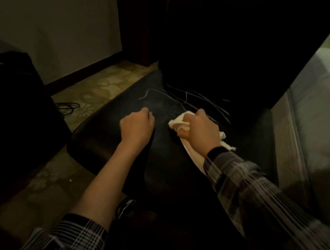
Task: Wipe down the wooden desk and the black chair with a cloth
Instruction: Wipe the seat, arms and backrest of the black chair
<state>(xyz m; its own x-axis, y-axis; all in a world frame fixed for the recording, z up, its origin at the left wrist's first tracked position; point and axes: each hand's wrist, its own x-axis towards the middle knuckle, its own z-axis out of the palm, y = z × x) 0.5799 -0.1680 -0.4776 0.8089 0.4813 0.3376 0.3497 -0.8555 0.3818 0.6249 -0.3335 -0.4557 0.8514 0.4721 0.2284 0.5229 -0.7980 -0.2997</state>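
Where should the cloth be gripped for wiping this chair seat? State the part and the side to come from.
Grip the cloth at its bunched middle, from above, as the right hand does now: the wad fills the palm, loose ends trail by the wrist, and the chair seat lies flat below it.

Left hand [137, 126] fisted; right hand [200, 128] clenched.

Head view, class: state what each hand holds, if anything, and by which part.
The right hand grips the white cloth around its bunched middle, loose ends trailing out on both sides. The left hand is curled over the black chair seat and holds nothing visible.
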